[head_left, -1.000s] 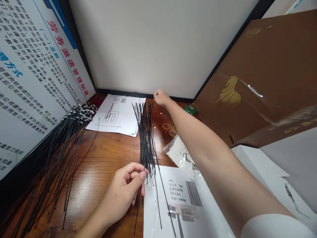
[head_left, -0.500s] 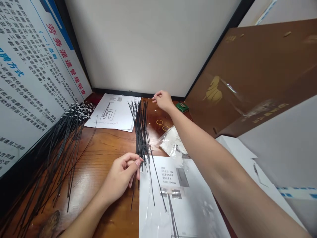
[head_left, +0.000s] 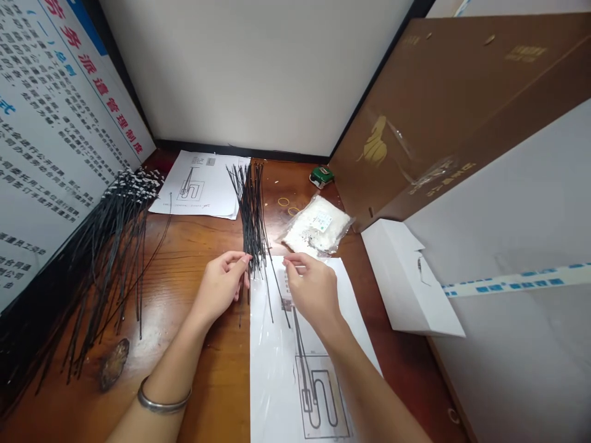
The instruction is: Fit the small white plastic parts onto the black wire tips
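A bundle of thin black wires (head_left: 252, 209) lies lengthwise on the wooden table (head_left: 194, 258). My left hand (head_left: 221, 286) pinches the near end of that bundle between thumb and forefinger. My right hand (head_left: 311, 289) is just right of it over a laminated sheet (head_left: 295, 363), its thumb and forefinger pinched together on something too small to make out. The sheet carries a picture of a bent wire.
A large spread of black wires with white tips (head_left: 106, 246) lies at the left under a printed board (head_left: 50, 129). A paper drawing (head_left: 198, 184), a bag of white parts (head_left: 316, 227), yellow rubber bands (head_left: 284, 202) and a green object (head_left: 322, 176) lie beyond. A brown box (head_left: 443, 111) stands right.
My right hand has drawn back from the far end of the bundle to the near end, beside my left hand. The view has tilted down and shifted.
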{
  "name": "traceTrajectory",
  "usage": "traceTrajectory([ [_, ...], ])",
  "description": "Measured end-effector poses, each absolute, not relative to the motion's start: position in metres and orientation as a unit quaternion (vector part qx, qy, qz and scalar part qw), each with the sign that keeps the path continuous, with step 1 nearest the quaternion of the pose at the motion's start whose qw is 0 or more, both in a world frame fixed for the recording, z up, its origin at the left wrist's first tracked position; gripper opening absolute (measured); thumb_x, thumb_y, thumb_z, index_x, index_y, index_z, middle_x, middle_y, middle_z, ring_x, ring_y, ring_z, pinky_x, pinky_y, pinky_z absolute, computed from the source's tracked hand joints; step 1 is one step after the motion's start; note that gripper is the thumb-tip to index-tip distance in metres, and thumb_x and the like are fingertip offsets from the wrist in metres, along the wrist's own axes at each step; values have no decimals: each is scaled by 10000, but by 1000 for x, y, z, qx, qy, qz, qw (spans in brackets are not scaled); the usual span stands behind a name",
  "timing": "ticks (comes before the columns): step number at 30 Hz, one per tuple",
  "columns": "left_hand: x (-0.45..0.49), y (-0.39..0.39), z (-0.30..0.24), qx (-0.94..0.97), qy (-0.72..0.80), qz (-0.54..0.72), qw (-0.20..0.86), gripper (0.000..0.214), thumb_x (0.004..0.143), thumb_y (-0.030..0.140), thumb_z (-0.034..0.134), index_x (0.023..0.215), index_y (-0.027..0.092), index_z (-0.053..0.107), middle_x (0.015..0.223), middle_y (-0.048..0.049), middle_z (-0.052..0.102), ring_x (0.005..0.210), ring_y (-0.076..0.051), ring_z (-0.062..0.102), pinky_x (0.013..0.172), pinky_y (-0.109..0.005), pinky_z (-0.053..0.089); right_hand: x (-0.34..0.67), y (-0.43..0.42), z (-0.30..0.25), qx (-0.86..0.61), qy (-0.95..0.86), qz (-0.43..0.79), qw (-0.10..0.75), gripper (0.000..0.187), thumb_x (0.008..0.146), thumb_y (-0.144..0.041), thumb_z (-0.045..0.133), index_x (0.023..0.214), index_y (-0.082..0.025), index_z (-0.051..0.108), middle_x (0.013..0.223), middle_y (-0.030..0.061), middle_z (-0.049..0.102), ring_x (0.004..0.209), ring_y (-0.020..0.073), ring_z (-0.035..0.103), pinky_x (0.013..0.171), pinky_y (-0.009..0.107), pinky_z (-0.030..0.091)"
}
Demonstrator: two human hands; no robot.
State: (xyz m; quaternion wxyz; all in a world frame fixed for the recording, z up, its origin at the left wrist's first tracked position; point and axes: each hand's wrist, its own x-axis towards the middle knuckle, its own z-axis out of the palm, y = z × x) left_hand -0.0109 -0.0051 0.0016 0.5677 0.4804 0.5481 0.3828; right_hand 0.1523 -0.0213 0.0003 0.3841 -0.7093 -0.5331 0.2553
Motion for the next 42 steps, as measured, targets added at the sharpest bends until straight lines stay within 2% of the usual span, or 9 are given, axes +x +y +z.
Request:
traceTrajectory([
  [7,-12,-6,4,479,561,391,550,295,827,431,563,880,142,596,467,57,530,320,-65,365,348,-185,268,143,-43,-1,-691,-452,321,464,153,819,-338,541,868,-236,644,910,98,708,878,268,672,723,410,550],
  [14,-14,-9,9,459,558,394,568,316,826,456,565,892,149,605,447,65,508,331,-68,372,360,-183,273,128,-45,-8,-644,-436,397,487,174,859,-362,519,886,-233,632,901,76,692,876,232,659,746,390,576],
  [19,-14,-13,11,474,542,377,583,276,814,429,586,790,154,596,484,31,572,359,-77,401,382,-193,315,125,-43,-5,-646,-450,368,495,126,840,-338,582,874,-247,661,897,72,720,847,230,678,794,397,548],
  [24,-15,-16,12,497,523,406,560,216,777,335,625,675,146,642,649,-23,657,450,-81,437,440,-213,350,120,-51,2,-595,-420,479,490,110,811,-350,629,815,-267,702,773,40,716,694,216,681,557,335,535],
  [28,-17,-15,13,487,525,417,559,179,751,314,652,706,146,695,596,1,612,470,-86,445,454,-218,338,111,-60,9,-573,-467,485,468,122,811,-330,629,818,-289,743,975,63,691,811,218,671,523,310,537],
  [31,-18,-15,12,457,518,408,597,218,758,357,656,738,142,684,535,21,575,428,-81,426,427,-216,316,108,-65,13,-563,-463,516,449,126,798,-310,634,790,-281,757,1132,70,647,782,201,673,488,294,538],
  [33,-18,-15,11,458,513,402,605,240,763,378,657,742,139,670,506,31,552,414,-75,412,422,-211,308,109,-67,15,-561,-451,529,449,124,790,-297,637,785,-269,757,1070,72,669,714,185,667,455,277,518],
  [37,-17,-14,7,501,500,398,584,248,775,382,648,718,141,646,459,56,473,429,-71,396,440,-204,307,112,-70,19,-546,-441,558,443,145,789,-284,627,805,-214,753,788,55,681,634,165,631,427,237,477],
  [42,-16,-13,5,507,505,403,571,232,787,359,622,716,138,627,501,41,516,435,-66,388,429,-201,292,115,-74,26,-523,-431,629,381,143,773,-252,631,736,-150,725,658,34,650,603,135,596,453,202,463],
])
